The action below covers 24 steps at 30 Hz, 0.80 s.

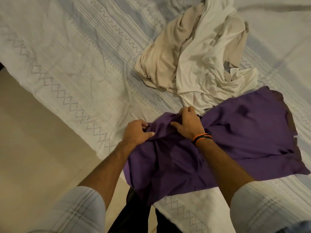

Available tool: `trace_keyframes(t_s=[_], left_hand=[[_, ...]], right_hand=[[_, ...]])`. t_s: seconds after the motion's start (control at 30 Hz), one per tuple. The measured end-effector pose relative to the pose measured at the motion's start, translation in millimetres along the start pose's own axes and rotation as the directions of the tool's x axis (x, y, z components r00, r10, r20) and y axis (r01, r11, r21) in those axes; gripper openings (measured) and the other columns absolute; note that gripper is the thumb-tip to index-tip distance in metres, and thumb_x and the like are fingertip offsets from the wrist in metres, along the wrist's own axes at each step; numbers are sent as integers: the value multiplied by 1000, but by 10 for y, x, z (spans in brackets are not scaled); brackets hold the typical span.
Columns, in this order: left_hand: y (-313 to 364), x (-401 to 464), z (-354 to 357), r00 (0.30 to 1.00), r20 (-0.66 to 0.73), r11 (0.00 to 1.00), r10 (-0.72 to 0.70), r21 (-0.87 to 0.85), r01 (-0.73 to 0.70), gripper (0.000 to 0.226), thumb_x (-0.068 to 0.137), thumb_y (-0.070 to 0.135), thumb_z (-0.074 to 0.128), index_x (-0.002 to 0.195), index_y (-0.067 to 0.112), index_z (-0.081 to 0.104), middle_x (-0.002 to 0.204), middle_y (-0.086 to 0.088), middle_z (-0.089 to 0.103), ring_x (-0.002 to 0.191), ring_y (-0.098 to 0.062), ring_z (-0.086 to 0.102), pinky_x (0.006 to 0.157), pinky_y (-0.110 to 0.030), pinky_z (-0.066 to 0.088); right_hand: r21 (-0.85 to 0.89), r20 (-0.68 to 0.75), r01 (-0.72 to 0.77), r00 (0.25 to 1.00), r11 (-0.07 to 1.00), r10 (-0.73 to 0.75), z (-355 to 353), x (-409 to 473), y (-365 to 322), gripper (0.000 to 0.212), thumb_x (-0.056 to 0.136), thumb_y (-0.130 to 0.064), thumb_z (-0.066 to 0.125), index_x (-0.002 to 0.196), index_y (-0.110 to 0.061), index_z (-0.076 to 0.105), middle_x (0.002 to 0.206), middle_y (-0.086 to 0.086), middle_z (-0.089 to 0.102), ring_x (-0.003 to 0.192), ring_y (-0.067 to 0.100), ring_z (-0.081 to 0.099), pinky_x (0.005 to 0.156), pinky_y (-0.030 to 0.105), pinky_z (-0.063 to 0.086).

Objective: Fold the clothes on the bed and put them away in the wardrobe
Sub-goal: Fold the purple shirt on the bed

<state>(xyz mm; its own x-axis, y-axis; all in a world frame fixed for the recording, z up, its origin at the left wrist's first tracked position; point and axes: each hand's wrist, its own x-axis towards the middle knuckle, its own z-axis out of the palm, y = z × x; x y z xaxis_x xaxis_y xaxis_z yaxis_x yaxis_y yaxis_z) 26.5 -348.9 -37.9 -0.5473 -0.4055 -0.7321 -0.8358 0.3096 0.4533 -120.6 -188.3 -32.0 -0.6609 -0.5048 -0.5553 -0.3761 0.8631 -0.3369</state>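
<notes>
Purple garment [235, 140]: near right of the bed, spread mostly flat, its near-left portion draped over the bed edge. Laid out apart from the other clothes, apparently so it can be squared up for folding. The cloth is bunched and ridged at its left end, where both hands meet it; what kind of garment it is cannot be told.

Left hand [137, 132]: at the garment's left edge, fingers curled into the cloth and pinching a gathered ridge. Likely anchoring that edge.

Right hand [188, 122]: just right of the left hand, on top of the bunched cloth, fingers curled down into it and grasping a fold. A wristband of orange and black cords [202, 138] sits on this wrist. The two grips lie close together, which suggests a seam or collar end is being lined up, not a wide fold.

White garment [210, 64]: crumpled, far of the purple one, its near hem touching or slightly under the purple cloth; a label [234, 71] shows.

Beige garment [165, 52]: crumpled, tangled against the left side of the white one. Both unfolded, evidently awaiting their turn.

Bedsheet [67, 52]: pale, with patterned bands.

Floor [33, 132]: tiled, near left.

Wardrobe: not in view.
</notes>
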Motion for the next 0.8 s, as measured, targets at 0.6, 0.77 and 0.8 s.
trace_keyframes(t_s=[0.6,0.77,0.8], left_hand=[[489,127,-431,994,108,747,-1,-660,73,26,77,12,80,99,4,67,98,-14,71,89,-26,66,90,-40,53],[581,343,-615,994,-33,646,-109,-762,45,41,80,3,77,115,11,56,99,-1,65,88,-17,66,89,-36,56],[590,382,-625,991,-54,647,-124,-762,39,47,81,2,76,122,8,54,99,0,64,85,-13,64,83,-31,57]], right_hand=[[381,-285,224,951,897,-116,-612,318,-290,20,81,-25,68,81,-26,48,92,0,70,89,28,64,84,45,48],[415,-314,220,945,883,-87,-682,472,-340,49,85,-29,75,121,-7,51,124,6,49,108,19,50,92,14,36],[383,-255,152,966,911,-54,-683,504,-341,59,84,-28,76,128,-5,45,130,10,47,112,21,50,95,18,36]])
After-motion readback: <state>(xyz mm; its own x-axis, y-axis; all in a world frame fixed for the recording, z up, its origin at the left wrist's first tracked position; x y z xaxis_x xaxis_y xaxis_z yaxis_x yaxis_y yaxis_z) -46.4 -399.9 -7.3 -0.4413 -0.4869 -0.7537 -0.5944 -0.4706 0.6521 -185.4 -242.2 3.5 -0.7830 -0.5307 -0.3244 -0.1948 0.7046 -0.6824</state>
